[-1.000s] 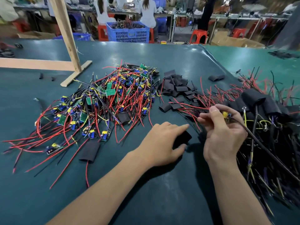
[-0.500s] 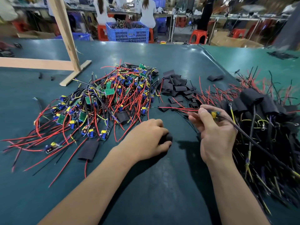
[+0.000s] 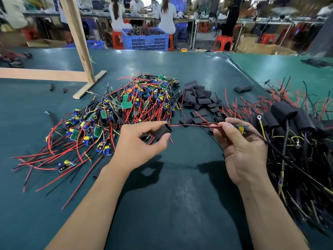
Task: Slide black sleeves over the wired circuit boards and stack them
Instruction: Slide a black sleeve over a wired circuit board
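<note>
The black sleeve, pinched open-mouthed in the left hand, faces the red lead ends, so the right hand, gripping the wired board, can thread them in.

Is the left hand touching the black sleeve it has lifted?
Touching. The head view shows the left hand pinching the black sleeve between thumb and fingers, above the table, with the red wires meeting its open end.
</note>
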The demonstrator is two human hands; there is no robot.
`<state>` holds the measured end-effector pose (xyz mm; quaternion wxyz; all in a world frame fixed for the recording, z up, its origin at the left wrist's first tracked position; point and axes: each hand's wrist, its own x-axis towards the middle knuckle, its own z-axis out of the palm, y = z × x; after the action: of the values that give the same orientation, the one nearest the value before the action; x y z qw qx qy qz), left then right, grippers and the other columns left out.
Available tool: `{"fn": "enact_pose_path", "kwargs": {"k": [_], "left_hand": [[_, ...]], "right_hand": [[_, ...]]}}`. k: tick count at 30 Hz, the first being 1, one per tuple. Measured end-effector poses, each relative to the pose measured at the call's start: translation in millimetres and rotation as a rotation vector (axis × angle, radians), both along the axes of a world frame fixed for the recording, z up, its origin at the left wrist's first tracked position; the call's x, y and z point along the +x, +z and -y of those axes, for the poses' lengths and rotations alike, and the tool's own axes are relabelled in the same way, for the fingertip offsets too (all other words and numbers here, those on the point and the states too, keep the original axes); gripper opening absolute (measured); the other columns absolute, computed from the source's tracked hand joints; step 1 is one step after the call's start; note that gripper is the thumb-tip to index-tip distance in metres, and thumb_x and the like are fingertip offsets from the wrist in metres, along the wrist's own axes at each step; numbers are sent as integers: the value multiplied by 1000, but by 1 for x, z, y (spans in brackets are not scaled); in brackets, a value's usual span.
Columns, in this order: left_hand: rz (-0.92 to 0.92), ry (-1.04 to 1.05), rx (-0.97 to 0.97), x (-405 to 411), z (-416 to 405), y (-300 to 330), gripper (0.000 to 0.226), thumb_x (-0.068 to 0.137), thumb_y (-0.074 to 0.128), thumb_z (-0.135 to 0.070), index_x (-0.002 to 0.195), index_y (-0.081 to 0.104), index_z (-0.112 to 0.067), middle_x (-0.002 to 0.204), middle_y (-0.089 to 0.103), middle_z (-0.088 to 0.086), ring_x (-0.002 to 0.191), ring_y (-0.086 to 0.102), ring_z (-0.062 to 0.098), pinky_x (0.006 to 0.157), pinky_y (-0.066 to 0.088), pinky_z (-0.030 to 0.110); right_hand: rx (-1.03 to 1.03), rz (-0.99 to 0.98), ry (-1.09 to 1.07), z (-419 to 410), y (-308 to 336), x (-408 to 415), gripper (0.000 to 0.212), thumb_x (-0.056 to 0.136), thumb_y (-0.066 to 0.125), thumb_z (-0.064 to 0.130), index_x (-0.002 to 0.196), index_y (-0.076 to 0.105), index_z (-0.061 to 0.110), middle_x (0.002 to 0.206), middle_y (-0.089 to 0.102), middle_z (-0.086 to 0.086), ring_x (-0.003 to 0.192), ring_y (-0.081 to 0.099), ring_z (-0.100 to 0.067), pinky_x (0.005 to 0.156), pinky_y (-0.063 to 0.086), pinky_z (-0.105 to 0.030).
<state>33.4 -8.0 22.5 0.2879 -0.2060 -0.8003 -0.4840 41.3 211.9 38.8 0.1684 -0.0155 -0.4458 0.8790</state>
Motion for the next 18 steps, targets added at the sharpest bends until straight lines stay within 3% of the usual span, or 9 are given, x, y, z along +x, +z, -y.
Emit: {"fn": "enact_pose_path", "kwargs": {"k": [5, 11, 14, 16, 18], "left_hand": [[-71, 45, 17, 0, -1, 0, 27, 78, 72, -20, 105, 73, -18, 80, 69, -15, 70, 58, -6, 68, 49, 15], [-88, -3, -128, 0, -3, 1, 31, 74, 78, -11, 105, 75, -7, 86, 73, -5, 77, 66, 4, 78, 51, 19], [-98, -22, -211, 2, -8, 1, 31, 72, 79, -13, 103, 76, -7, 83, 71, -5, 74, 62, 0, 76, 47, 15], [-126, -32, -280, 3, -13, 0, 30, 72, 79, -14, 100, 77, -6, 81, 71, -3, 72, 63, 9, 74, 50, 21], [-151, -40, -337, 4, -18, -1, 29, 73, 80, -16, 100, 77, -5, 81, 72, -1, 71, 64, 21, 73, 53, 29]], "right_hand": [[20, 6, 3, 2, -1, -1, 15, 88, 59, -9, 86, 63, 5, 71, 68, -4, 68, 69, -14, 65, 57, -21], [186, 0, 43, 5, -3, 2, 16, 87, 63, -9, 83, 66, 6, 78, 66, -12, 71, 70, -21, 68, 57, -25], [323, 6, 33, 11, -5, 5, 20, 84, 68, -9, 95, 65, 8, 76, 67, -10, 68, 71, -23, 67, 58, -26], [391, 17, 41, 14, -7, 7, 34, 82, 72, -7, 104, 57, 15, 72, 70, -7, 63, 71, -25, 60, 58, -28], [480, 34, 73, 17, -9, 9, 34, 81, 74, -2, 99, 56, 20, 73, 71, -6, 62, 72, -27, 54, 55, -28]]}}
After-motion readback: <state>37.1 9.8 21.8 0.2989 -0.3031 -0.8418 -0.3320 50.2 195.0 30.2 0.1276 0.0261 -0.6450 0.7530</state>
